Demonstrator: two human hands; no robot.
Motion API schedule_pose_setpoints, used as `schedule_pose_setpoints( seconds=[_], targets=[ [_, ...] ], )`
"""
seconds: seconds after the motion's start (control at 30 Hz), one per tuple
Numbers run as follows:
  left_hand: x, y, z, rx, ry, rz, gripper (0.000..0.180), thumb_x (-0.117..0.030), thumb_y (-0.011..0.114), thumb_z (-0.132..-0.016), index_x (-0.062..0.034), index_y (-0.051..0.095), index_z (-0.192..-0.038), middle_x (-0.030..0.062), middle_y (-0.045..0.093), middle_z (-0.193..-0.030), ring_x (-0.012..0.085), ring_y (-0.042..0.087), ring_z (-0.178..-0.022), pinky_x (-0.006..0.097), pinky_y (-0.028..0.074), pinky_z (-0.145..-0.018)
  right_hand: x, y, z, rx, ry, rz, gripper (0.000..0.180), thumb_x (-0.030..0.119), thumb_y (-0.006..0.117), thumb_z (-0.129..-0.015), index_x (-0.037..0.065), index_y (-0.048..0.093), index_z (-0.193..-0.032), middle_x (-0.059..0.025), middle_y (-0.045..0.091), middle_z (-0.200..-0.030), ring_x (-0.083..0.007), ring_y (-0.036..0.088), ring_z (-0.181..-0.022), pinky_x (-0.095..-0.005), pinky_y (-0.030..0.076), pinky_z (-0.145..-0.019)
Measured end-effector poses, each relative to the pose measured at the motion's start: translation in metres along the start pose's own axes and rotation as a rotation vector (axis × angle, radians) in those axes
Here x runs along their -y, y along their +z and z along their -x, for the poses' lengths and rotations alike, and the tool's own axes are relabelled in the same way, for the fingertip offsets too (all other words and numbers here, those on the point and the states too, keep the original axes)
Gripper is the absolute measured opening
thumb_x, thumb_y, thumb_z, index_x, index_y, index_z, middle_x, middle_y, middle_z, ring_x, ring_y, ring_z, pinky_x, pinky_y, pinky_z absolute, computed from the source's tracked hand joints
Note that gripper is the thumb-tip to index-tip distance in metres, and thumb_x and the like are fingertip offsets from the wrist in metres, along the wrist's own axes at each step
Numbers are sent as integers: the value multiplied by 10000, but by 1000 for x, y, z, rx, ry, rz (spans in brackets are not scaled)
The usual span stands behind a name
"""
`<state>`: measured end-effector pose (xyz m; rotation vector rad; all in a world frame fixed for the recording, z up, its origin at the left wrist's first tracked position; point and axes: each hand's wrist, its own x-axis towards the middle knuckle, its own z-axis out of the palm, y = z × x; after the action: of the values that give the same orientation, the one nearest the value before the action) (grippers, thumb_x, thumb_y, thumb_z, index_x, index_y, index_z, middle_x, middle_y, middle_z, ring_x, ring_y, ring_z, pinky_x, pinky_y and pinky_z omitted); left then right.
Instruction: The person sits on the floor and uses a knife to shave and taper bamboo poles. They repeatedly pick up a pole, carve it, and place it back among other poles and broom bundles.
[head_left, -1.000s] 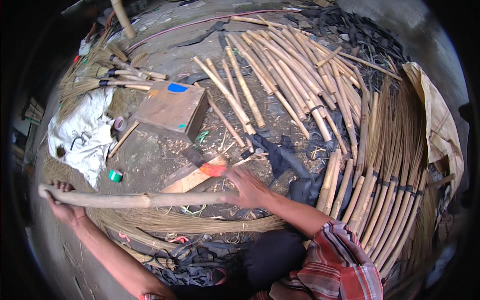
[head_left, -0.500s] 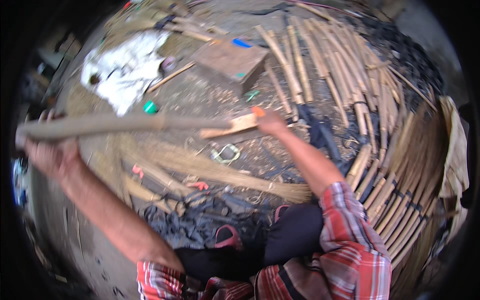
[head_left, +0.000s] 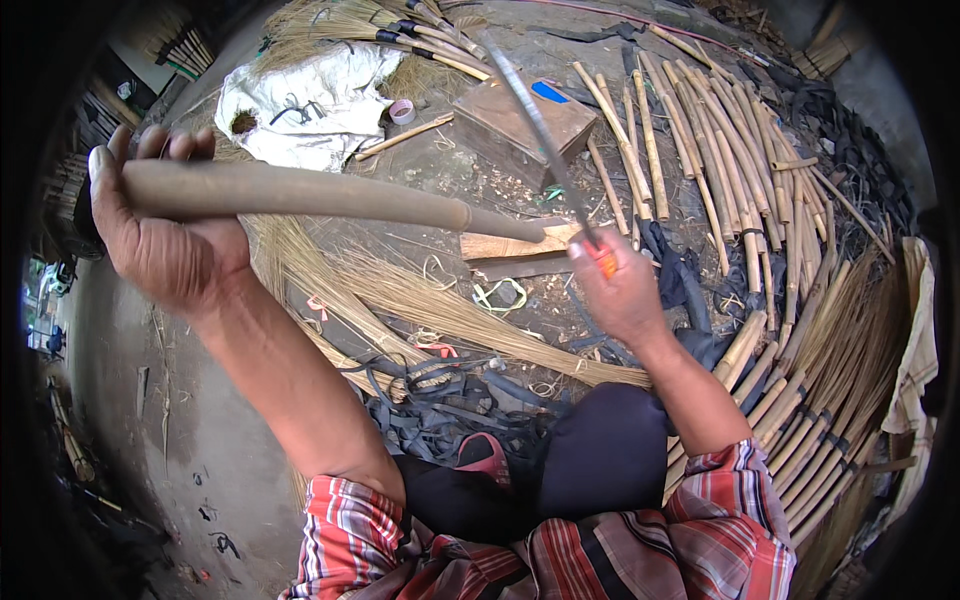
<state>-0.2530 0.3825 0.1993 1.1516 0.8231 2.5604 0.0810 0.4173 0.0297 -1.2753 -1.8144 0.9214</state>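
Note:
My left hand, at the left, is closed around the thick end of a grey-brown bamboo pole. The pole runs rightward, and its thinner end meets a pale cut wooden block on the floor. Beside that end, my right hand grips the orange handle of a long, narrow-bladed knife. Its blade stands raised, tilted up and to the left above the block. My fingers hide part of the handle.
Bundles of dry broom fibre lie in front of my knees, beside black rubber strips. A wooden box stands ahead, near a white sack. Cut bamboo sticks spread at the far right, with finished brooms nearer.
The knife has swung up from low by the block to a raised position. Both hands and the pole now sit further right in the picture, which has shifted.

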Motion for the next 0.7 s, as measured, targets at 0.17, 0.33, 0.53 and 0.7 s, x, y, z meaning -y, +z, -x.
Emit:
schedule_pose_setpoints(
  seconds=[0.17, 0.33, 0.53, 0.7],
  targets=[
    [-19, 9, 6, 94, -70, 0, 198, -235, 593, -1054, -38, 603, -1074, 41, 551, -798, 157, 551, -726, 332, 473, -729, 47, 46, 2, 210, 104, -20, 280, 249, 648, -998, -29, 610, -1005, -213, 669, -734, -331, 685, -636, -455, 506, -579],
    [-31, 13, 16, 42, -118, -29, 264, -305, 580, -1064, -81, 569, -925, 17, 498, -736, 137, 510, -658, 315, 442, -696, 68, 81, 9, 131, -205, -122, 254, 213, 669, -957, -23, 574, -968, -274, 652, -749, -477, 685, -726, -532, 526, -639],
    [-37, -31, 13, 108, -207, 133, 379, -361, 492, -1100, -134, 524, -797, -12, 455, -637, 112, 454, -515, 289, 425, -574, 51, 95, 4, 159, 276, 178, 289, 264, 629, -977, -23, 599, -962, -273, 685, -794, -476, 699, -775, -536, 548, -688],
    [-31, -62, 11, 314, -229, 360, 393, -349, 469, -1105, -151, 506, -768, -28, 492, -627, 79, 481, -479, 272, 440, -543, 47, 93, 1, 165, 155, 85, 245, 227, 654, -970, -16, 622, -957, -264, 668, -785, -474, 692, -761, -497, 535, -658]
  ],
)
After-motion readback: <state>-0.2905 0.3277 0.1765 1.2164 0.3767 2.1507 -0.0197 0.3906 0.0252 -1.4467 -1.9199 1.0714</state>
